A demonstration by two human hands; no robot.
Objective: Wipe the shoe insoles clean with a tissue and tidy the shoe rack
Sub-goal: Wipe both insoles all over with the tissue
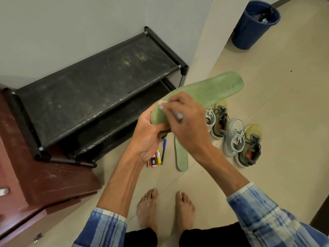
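Green insole (204, 90), edge in curled left fingers (146, 122), tissue (161, 105) between pinched right fingers (171, 102)

A green insole (204, 90) tilts in the air, white tissue (161, 105) on it; a second insole (181, 157) lies flat on the floor (277, 107).

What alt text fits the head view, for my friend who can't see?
A person's left hand holds a green insole while the right hand presses a small tissue on it. On the floor lie a second insole, sneakers and pens, beside a dusty black shoe rack.
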